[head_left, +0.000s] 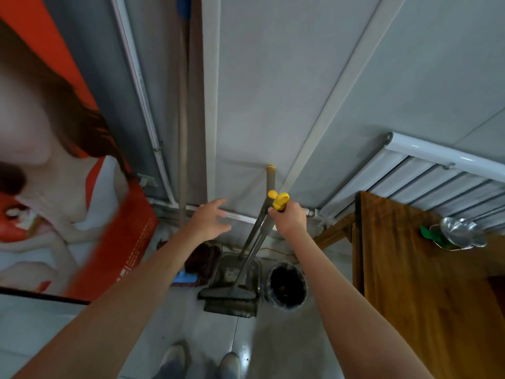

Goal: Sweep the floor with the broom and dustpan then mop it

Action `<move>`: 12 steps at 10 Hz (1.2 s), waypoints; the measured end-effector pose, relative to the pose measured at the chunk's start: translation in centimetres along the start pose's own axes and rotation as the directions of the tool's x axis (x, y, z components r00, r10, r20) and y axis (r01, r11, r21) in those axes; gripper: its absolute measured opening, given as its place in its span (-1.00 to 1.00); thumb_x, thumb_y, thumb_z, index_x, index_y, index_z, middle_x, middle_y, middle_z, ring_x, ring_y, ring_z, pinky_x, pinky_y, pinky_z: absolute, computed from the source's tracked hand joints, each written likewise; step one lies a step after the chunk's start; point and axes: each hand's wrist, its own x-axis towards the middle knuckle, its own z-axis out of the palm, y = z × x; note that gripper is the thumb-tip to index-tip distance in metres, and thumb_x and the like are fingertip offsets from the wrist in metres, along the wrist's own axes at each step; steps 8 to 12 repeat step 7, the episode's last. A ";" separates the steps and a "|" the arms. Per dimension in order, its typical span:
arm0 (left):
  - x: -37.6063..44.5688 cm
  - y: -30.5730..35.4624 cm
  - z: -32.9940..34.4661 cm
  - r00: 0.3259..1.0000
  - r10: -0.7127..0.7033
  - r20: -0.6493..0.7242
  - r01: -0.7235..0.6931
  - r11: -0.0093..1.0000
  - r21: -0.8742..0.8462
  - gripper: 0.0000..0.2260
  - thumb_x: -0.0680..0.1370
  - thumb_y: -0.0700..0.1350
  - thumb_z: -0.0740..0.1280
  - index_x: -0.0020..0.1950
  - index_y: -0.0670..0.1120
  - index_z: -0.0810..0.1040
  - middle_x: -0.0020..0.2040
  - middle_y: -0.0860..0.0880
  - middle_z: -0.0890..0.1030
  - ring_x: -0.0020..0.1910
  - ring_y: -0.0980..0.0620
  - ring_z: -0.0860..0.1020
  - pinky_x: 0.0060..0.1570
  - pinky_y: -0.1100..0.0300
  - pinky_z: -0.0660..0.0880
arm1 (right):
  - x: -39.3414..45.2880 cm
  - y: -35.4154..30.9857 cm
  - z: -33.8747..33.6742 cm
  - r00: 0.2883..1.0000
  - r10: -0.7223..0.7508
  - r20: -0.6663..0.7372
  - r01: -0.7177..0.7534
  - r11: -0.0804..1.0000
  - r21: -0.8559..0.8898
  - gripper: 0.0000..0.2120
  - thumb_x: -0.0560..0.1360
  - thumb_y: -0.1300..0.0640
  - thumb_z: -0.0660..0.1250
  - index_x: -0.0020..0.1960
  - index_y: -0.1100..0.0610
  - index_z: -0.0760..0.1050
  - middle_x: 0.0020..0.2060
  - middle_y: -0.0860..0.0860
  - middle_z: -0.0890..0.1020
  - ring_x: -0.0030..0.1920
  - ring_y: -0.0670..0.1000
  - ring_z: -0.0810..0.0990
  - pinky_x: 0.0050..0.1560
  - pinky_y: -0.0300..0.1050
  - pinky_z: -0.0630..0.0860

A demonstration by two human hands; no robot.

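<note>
A large red poster (62,165) is filling the left of the frame, and a wooden desk (426,283) is standing at the right edge. A mop (182,149) is leaning against the wall at upper centre. Low in the middle, the dustpan (235,285) is sitting on the tiled floor (287,346) with the broom (232,292) head lying across it, just beside a dark waste bin (287,288). The right hand (291,220) is gripping a yellow-capped handle top, its grip curled round it; the left hand (210,220) is reaching in, fingers spread, holding nothing. Lifting one handle alone is likely to drag the other, tipping the dustpan against the waste bin.
</note>
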 end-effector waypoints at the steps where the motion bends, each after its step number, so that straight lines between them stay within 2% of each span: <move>1: -0.4 -0.9 -0.3 0.999 -0.028 0.043 0.028 0.999 0.016 -0.35 0.43 -0.13 0.47 0.47 -0.02 0.30 0.20 -0.05 0.58 0.14 -0.03 0.54 0.06 0.20 0.47 | 0.8 -0.2 0.4 1.000 0.004 -0.023 -0.004 1.000 -0.014 -0.70 0.53 0.02 0.35 0.06 0.26 0.51 -0.01 0.21 0.63 0.05 0.22 0.58 -0.09 -0.05 0.43; 3: -1.2 -2.9 -0.2 0.992 -0.098 0.079 0.094 0.994 0.051 -0.38 0.43 -0.12 0.48 0.45 -0.02 0.34 0.17 -0.05 0.58 0.12 -0.02 0.56 0.16 0.14 0.47 | 1.6 -0.2 0.4 1.000 -0.004 -0.002 0.004 0.998 -0.061 -0.70 0.50 0.01 0.38 0.03 0.26 0.53 -0.04 0.19 0.63 0.03 0.20 0.58 -0.17 -0.10 0.36; 5: -1.3 -3.8 0.5 0.983 -0.135 0.121 0.125 0.988 0.089 -0.38 0.44 -0.07 0.47 0.45 0.02 0.32 0.15 0.01 0.58 0.13 0.02 0.54 0.17 0.14 0.47 | 2.0 0.0 0.7 1.000 -0.029 0.004 0.030 0.999 -0.043 -0.74 0.50 0.05 0.39 0.02 0.24 0.54 -0.06 0.17 0.64 0.00 0.17 0.60 -0.17 -0.11 0.38; 6: -1.6 -3.4 0.5 0.983 -0.135 0.126 0.122 0.987 0.105 -0.38 0.45 -0.07 0.47 0.46 0.01 0.31 0.16 0.01 0.56 0.13 0.01 0.54 0.15 0.14 0.47 | 1.8 0.3 0.7 0.999 -0.024 0.034 0.026 0.998 -0.055 -0.68 0.48 0.04 0.41 0.11 0.23 0.51 0.00 0.14 0.63 0.06 0.16 0.58 -0.11 -0.09 0.43; 7: -1.4 -3.1 0.4 0.986 -0.121 0.117 0.110 0.989 0.100 -0.38 0.45 -0.09 0.47 0.46 0.00 0.30 0.18 -0.01 0.55 0.13 0.00 0.54 0.15 0.12 0.47 | 1.7 0.7 0.7 1.000 -0.010 0.025 0.011 0.999 -0.036 -0.45 0.46 -0.01 0.44 0.34 0.23 0.40 0.19 0.13 0.58 0.21 0.15 0.53 0.13 0.01 0.49; 12: -1.4 -3.1 0.4 0.986 -0.121 0.117 0.110 0.989 0.100 -0.38 0.45 -0.09 0.47 0.46 0.00 0.30 0.18 -0.01 0.55 0.13 0.00 0.54 0.15 0.12 0.47 | 1.7 0.7 0.7 1.000 -0.010 0.025 0.011 0.999 -0.036 -0.45 0.46 -0.01 0.44 0.34 0.23 0.40 0.19 0.13 0.58 0.21 0.15 0.53 0.13 0.01 0.49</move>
